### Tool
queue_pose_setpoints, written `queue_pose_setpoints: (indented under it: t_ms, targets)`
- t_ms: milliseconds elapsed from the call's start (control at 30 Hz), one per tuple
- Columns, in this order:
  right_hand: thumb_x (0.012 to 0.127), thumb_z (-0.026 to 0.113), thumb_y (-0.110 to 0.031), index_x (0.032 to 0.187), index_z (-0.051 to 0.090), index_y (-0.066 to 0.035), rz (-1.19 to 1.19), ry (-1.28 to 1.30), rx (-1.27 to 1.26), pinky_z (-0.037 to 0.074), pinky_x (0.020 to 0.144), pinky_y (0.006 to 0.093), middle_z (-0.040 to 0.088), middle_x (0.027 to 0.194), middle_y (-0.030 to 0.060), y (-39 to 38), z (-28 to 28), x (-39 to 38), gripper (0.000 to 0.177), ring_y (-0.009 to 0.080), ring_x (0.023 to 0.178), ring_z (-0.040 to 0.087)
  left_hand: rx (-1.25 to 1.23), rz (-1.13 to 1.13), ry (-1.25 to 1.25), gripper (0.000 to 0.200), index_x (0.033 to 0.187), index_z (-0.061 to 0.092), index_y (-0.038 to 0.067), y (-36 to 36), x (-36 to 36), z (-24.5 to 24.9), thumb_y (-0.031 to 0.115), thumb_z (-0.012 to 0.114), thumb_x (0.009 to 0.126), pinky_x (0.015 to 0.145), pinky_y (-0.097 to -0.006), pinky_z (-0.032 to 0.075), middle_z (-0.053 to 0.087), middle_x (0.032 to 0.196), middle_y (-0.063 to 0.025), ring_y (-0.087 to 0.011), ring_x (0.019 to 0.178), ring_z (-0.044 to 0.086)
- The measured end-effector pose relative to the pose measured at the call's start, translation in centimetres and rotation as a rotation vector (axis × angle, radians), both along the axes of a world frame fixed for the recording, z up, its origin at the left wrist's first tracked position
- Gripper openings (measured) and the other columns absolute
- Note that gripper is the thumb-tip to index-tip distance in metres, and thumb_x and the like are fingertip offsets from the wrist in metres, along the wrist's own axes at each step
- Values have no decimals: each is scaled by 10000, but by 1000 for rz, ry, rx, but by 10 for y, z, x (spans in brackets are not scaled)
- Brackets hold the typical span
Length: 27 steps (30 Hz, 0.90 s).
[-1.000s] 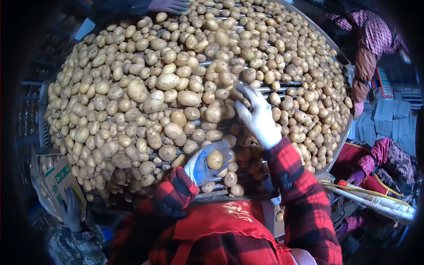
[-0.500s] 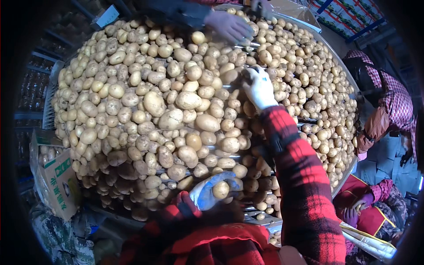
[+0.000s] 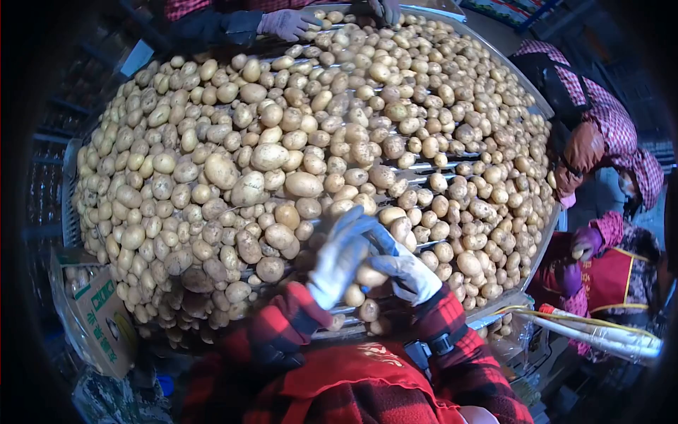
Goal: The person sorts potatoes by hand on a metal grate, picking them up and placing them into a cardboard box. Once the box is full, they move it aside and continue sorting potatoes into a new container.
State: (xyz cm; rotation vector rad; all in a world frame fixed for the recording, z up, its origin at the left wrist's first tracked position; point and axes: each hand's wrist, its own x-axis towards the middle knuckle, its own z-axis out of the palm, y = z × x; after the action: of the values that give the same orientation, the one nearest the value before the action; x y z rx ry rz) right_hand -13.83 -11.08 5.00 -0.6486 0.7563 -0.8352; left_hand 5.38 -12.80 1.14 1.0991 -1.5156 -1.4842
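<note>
My left hand (image 3: 337, 263), in a blue-and-white glove, is close to my body above the potatoes and smeared by motion. Its fingers curl round a potato (image 3: 355, 249), partly hidden. Right beside it, my right hand (image 3: 411, 272), in a similar glove, reaches inward with bent fingers against another potato (image 3: 371, 276). The two hands nearly touch. Beneath and around them spreads a wide layer of potatoes (image 3: 270, 157) of mixed sizes, with shiny metal rollers (image 3: 424, 172) showing through gaps.
Across the potatoes, a co-worker's gloved hand (image 3: 288, 25) rests at the far edge. To the right, a person in a checked top (image 3: 611, 120) bends over, near a seated person in a red apron (image 3: 620, 279). A cardboard box (image 3: 104, 321) stands at left.
My right hand has come back from the far potatoes to beside my left hand. My left hand has risen slightly with its potato. The co-worker's hand has drawn back left; the view has shifted.
</note>
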Motion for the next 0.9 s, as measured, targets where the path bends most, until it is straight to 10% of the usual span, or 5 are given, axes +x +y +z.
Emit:
queue_pose_setpoints:
  t_ms: [167, 500, 567, 733, 900]
  targets:
    - [1052, 589, -245, 1618, 392, -76, -192, -114, 197, 512, 1034, 341, 557, 1510, 137, 32, -16, -43, 623, 252, 1297, 607, -200, -105, -88, 393, 1408, 616, 53, -50, -35, -9, 201, 635, 1044, 1013, -456, 559, 613, 1459, -190, -369, 1247, 651]
    - [991, 682, -84, 1650, 293, -15, -693, -542, 422, 596, 825, 269, 559, 1538, 170, 104, -66, -83, 769, 208, 1069, 705, -1025, -71, -829, 572, 1504, 538, 76, -391, -104, -77, 414, 598, 1046, 1186, -477, 420, 575, 1492, -246, -411, 1402, 535]
    - [1001, 675, -296, 1652, 281, 3, -542, -97, 205, 557, 945, 323, 592, 1504, 179, 106, -67, -86, 817, 255, 1173, 678, -939, -241, -1035, 591, 1490, 562, 102, -439, -101, -123, 474, 592, 1032, 1189, -472, 417, 574, 1496, -229, -400, 1408, 530]
    - [1020, 623, -422, 1648, 288, 23, -511, -213, 199, 376, 1225, 416, 540, 1555, 203, 115, -83, -87, 839, 310, 1448, 516, -569, -191, -944, 380, 1289, 704, 180, -353, -124, -63, 392, 701, 974, 1102, -433, 481, 649, 1382, -177, -366, 1304, 610]
    - [1053, 496, -636, 1589, 400, -4, -563, -596, 251, 595, 962, 444, 512, 1572, 215, 125, -114, -87, 834, 369, 1349, 590, -601, -296, -668, 352, 1316, 702, 153, -207, -105, -39, 322, 674, 1009, 1082, -438, 486, 696, 1306, -160, -334, 1250, 642]
